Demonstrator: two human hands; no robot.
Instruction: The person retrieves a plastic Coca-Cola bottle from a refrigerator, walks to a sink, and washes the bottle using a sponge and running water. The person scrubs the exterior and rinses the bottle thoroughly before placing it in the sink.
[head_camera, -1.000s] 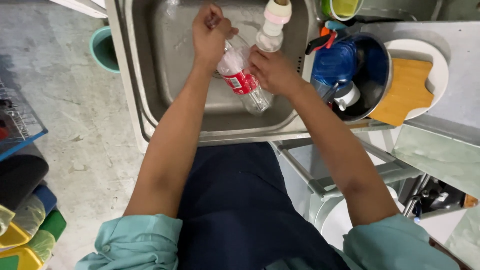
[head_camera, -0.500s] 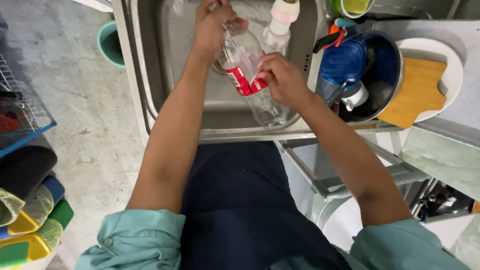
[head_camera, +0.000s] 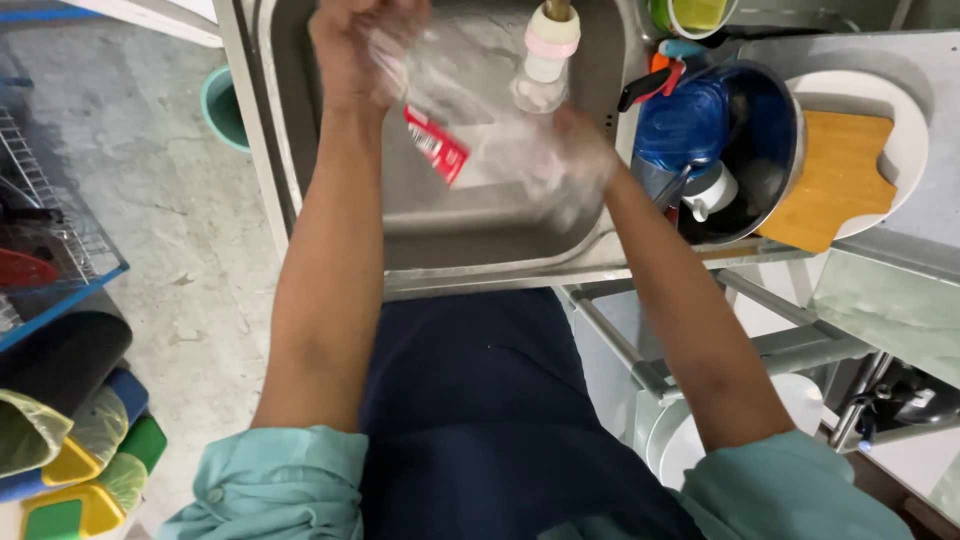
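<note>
Bottle, clear plastic with a red label, is held over the steel sink, blurred by motion, lying slantwise between both hands. Its upper end is gripped by the left hand, fingers clenched around the plastic near the top edge of the view. Its lower end is grasped by the right hand, fingers wrapped on the clear body; exact finger placement is smeared and cannot be told. A tap with a white and pink nozzle is seen just beside the bottle, above the right hand. To the right of the sink, a dark metal bowl is filled with a blue plastic container and a white cup. A wooden board is laid on a white plate further right. A green bucket is seen on the floor left of the sink.
</note>
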